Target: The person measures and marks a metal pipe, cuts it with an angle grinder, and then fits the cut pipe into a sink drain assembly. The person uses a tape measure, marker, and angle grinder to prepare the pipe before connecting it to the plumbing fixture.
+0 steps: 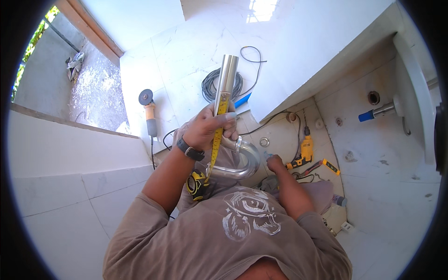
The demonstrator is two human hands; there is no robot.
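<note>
My left hand (217,122), with a dark watch on the wrist, is closed around a chrome sink trap (227,74). Its straight tube points away from me, and its U-bend curves round nearer my body. The same fingers press the yellow blade of a tape measure (198,185) along the tube; its black-and-yellow case hangs beside the lower end of the bend. My right hand (275,163) is low at the right, closed on a small light-blue object (267,155) too small to make out. A metal ring (264,142) lies on the floor just beyond it.
An angle grinder (149,112) lies at the left, with its cord trailing. A coil of grey cable (210,86) sits ahead. At the right are a yellow drill (305,148) and a yellow-and-black tool (331,166). A white basin (415,84) with a blue-ended pipe (366,116) juts from the right.
</note>
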